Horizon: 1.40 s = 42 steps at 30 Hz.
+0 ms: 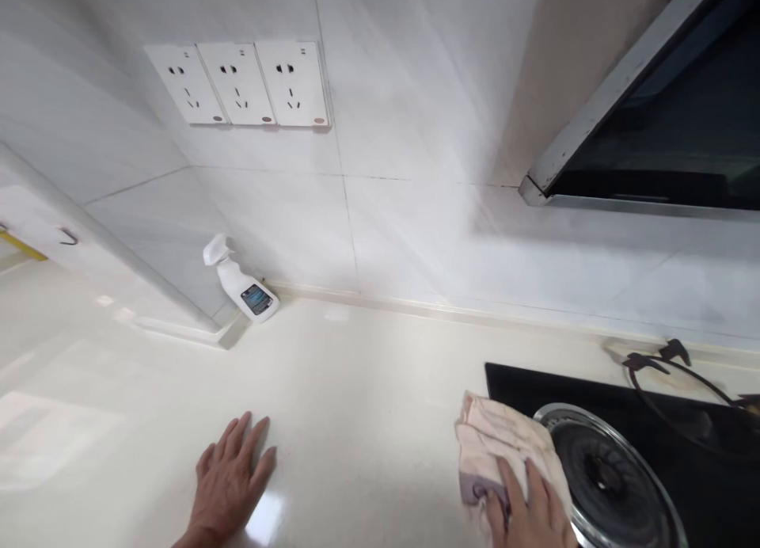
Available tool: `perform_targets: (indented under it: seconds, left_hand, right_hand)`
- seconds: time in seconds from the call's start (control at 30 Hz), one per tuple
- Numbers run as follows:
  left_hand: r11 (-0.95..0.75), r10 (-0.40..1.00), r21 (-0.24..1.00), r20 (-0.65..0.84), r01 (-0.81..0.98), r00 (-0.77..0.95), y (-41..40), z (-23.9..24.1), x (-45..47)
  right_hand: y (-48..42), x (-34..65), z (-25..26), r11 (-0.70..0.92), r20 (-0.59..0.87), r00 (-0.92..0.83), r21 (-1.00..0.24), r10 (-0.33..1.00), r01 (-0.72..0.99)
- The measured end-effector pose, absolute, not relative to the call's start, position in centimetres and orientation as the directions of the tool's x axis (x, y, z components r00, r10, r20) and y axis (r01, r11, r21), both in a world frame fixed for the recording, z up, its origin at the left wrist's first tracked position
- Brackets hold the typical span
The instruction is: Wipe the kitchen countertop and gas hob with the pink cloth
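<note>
My left hand (229,481) lies flat on the cream countertop (368,390), fingers stretched out and holding nothing. My right hand (528,512) presses down on a folded pale pink cloth (499,445), fingers laid over it. The cloth rests at the left edge of the black glass hob (516,382), right beside the round steel burner ring (611,473).
A white spray bottle (243,283) stands in the corner against the tiled wall. Three wall sockets (241,85) sit above it. A black pan support (677,374) lies at the hob's far side. An extractor hood (647,112) hangs at the upper right.
</note>
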State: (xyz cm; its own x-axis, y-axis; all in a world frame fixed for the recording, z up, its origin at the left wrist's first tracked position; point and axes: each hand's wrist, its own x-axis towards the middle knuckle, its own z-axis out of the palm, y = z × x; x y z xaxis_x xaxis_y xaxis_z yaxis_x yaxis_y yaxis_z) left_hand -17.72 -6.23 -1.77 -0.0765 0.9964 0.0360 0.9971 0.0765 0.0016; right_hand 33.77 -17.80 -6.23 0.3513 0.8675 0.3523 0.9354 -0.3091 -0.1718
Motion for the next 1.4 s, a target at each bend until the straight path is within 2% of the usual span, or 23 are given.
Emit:
perform_targets:
  seconds: [0.13,0.33,0.43,0.53,0.63,0.87,1.03,1.13,1.23,1.4]
  left_hand:
    - [0.075,0.997,-0.001,0.026,0.997,-0.075,-6.4,-1.9,-17.9]
    - [0.079,0.997,-0.006,0.024,0.997,-0.078,-6.6,-1.9,-17.9]
    - [0.074,0.997,-0.002,0.026,0.997,-0.074,-6.6,-1.9,-17.7]
    - [0.076,0.997,0.007,0.026,0.997,-0.076,-6.7,-2.1,-17.5]
    - [0.073,0.997,0.029,0.027,0.997,-0.073,-6.8,-2.3,-17.4]
    - [0.063,0.998,0.039,0.029,0.997,-0.064,-6.7,-2.2,-17.3]
    - [0.058,0.998,0.045,0.027,0.997,-0.059,-6.7,-1.9,-17.0]
    - [0.055,0.997,0.04,0.045,0.998,-0.057,-6.8,-1.9,-17.0]
    - [0.056,0.996,0.029,0.063,0.998,-0.058,-6.8,-1.9,-17.0]
    - [0.053,0.996,0.017,0.07,0.998,-0.054,-6.8,-2.0,-17.1]
  right_hand:
    - [-11.4,34.1,-5.3,-0.326,0.311,0.344,-0.11,0.886,0.939]
    - [-1.3,38.7,-4.1,-0.483,0.226,0.507,-0.158,0.832,0.861]
    - [3.3,40.4,-2.7,-0.57,0.116,0.601,-0.214,0.791,0.793]
    - [6.8,39.2,-1.2,-0.631,0.013,0.651,-0.232,0.759,0.74]
    - [8.8,35.1,-0.8,-0.616,0.011,0.634,-0.225,0.773,0.755]
    - [11.5,22.3,-1.1,-0.394,-0.018,0.404,-0.256,0.915,0.883]
    - [10.6,13.0,0.7,-0.095,-0.059,0.081,-0.305,0.995,0.948]
    - [6.7,7.6,1.6,0.128,-0.072,-0.163,-0.348,0.984,0.929]
    - [1.1,4.2,1.9,0.361,-0.05,-0.416,-0.411,0.908,0.837]
    - [-3.7,5.6,1.4,0.464,0.011,-0.523,-0.478,0.852,0.746]
